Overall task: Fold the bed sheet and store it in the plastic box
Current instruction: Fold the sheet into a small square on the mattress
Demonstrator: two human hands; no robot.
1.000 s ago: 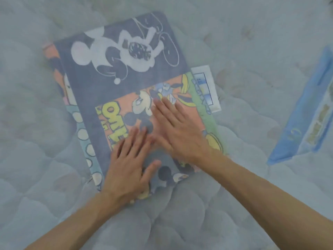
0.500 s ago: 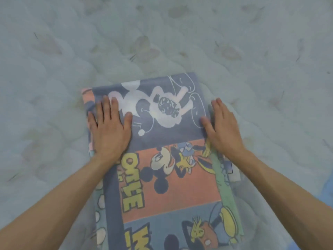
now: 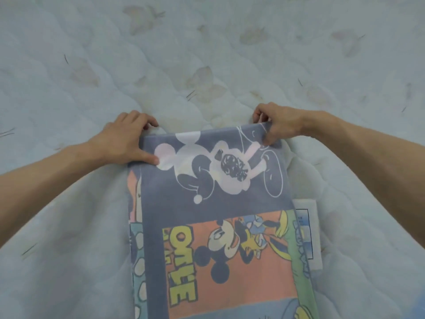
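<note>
The folded bed sheet (image 3: pixel 213 217), printed with cartoon mice on grey, orange and green panels, lies on the white mattress and runs off the bottom of the view. My left hand (image 3: pixel 125 139) grips its far left corner, thumb on top and fingers curled under the edge. My right hand (image 3: pixel 278 125) pinches the far right corner the same way. The far edge is raised slightly off the mattress. A white label (image 3: pixel 307 233) sticks out from the sheet's right side. The plastic box is out of view.
The quilted white mattress (image 3: pixel 207 54) with faint leaf prints fills the view around the sheet. A sliver of something blue (image 3: pixel 422 315) shows at the bottom right corner.
Both hands slid from lying flat on the sheet up to its far edge and took hold of the two far corners. The view has moved closer to the sheet.
</note>
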